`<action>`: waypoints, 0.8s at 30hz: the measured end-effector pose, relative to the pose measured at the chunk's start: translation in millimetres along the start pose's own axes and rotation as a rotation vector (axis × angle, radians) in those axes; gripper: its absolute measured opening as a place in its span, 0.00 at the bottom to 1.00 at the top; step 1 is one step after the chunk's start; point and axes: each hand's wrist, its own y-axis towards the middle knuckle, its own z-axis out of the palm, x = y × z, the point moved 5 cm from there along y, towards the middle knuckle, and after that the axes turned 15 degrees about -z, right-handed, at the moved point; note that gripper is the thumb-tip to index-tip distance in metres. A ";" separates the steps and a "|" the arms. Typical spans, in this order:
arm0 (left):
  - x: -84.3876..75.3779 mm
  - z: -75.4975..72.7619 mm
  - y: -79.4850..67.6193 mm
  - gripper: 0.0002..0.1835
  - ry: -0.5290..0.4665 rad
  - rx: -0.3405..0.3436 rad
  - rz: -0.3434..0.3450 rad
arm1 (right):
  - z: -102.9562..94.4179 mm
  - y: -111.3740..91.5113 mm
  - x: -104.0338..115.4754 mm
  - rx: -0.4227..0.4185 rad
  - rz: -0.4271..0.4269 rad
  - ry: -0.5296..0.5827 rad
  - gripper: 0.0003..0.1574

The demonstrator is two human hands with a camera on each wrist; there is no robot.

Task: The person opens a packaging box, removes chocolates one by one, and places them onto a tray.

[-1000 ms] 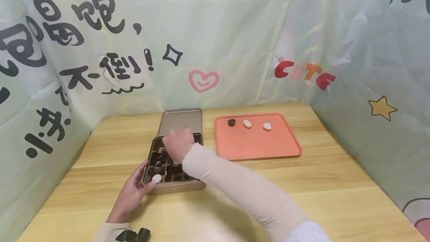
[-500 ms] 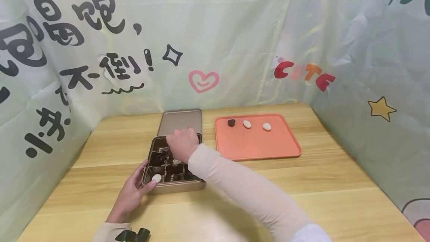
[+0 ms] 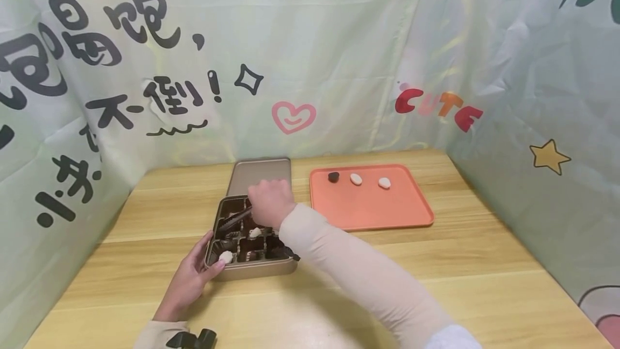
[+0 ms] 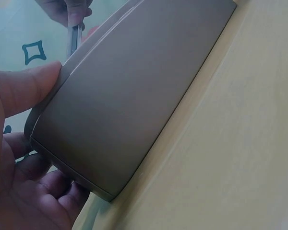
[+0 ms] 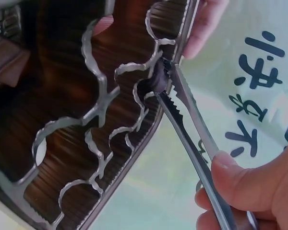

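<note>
My left hand (image 3: 191, 273) grips the near left corner of a brown metal tin (image 3: 256, 270), thumb on the rim and fingers beneath, as the left wrist view shows. Inside is a dark brown moulded insert (image 5: 77, 96) split into compartments. A white pebble-like piece (image 3: 226, 257) lies in the near left compartment and another white piece (image 3: 255, 232) near the middle. Over the tin my right hand (image 3: 272, 202) holds metal tongs (image 5: 194, 148) with serrated tips. These tips are around a dark rounded piece (image 5: 160, 77) at the insert's edge.
The tin's lid (image 3: 260, 173) lies flat behind it. To the right is an orange tray (image 3: 373, 211) bearing a dark piece (image 3: 333, 177), an oval white piece (image 3: 356, 179) and another white piece (image 3: 385, 182). Printed fabric walls (image 3: 349, 69) border the wooden table (image 3: 474, 273).
My right hand has shifted right and slightly up over the tin, bringing the tongs and the middle white piece into clearer view. The left hand and tin have stayed in place.
</note>
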 end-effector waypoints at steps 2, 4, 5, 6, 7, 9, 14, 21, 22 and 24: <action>0.1 -0.9 -0.1 0.44 0.003 -0.006 -0.004 | -1.0 -1.6 -4.3 0.002 0.010 0.027 0.05; -0.5 -1.3 -0.2 0.44 0.022 -0.014 -0.011 | -1.3 -4.6 -8.9 0.001 0.021 0.044 0.08; -0.5 -1.5 -0.4 0.44 0.032 -0.018 -0.013 | -1.4 -6.6 -11.3 0.002 0.029 0.049 0.09; -0.6 -1.6 -0.5 0.44 0.043 -0.021 -0.016 | -1.3 -8.8 -13.7 0.001 0.037 0.056 0.10; -0.7 -1.7 -0.9 0.44 0.057 -0.026 -0.016 | -1.0 -11.0 -16.1 0.000 0.044 0.063 0.11; -1.3 -1.7 -1.7 0.44 0.075 -0.033 -0.015 | -0.4 -15.4 -20.3 -0.011 0.055 0.088 0.13; -0.6 -1.0 -2.9 0.44 0.073 -0.034 -0.021 | 3.9 -26.6 -28.1 -0.040 0.078 0.202 0.14; -0.2 -0.4 -2.2 0.44 0.053 -0.026 -0.022 | 11.9 -39.6 -37.8 -0.091 0.137 0.293 0.11; -0.5 -0.6 -2.0 0.44 0.050 -0.023 -0.022 | 12.3 -40.6 -39.9 -0.100 0.143 0.291 0.12; -0.9 -1.3 -0.9 0.44 0.050 -0.018 -0.023 | 11.8 -42.0 -44.4 -0.114 0.151 0.299 0.12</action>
